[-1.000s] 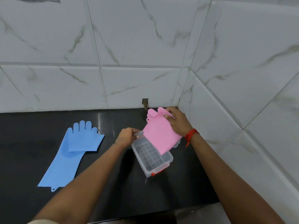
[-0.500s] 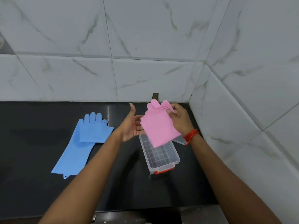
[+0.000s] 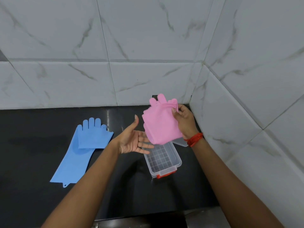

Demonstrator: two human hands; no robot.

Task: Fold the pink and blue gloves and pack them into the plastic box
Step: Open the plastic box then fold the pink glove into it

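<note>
My right hand (image 3: 184,122) grips a folded pink glove (image 3: 160,124) by its upper right edge and holds it in the air above the far end of a clear plastic box (image 3: 164,163) with a red latch. My left hand (image 3: 134,140) is open, palm up, just left of the pink glove's lower edge, fingers apart and holding nothing. The box stands open on the black counter with a grid pattern on its floor. A blue glove (image 3: 80,150) lies flat on the counter to the left, its finger end folded over the palm.
The box's clear lid (image 3: 180,143) lies behind the box, mostly hidden by my right wrist. White marble-tiled walls (image 3: 246,112) close the counter at the back and right. The black counter (image 3: 32,145) ends at a front edge near the bottom of the view.
My left hand let go of the box and opened palm up beside the pink glove. My right hand lifted the pink glove higher above the box.
</note>
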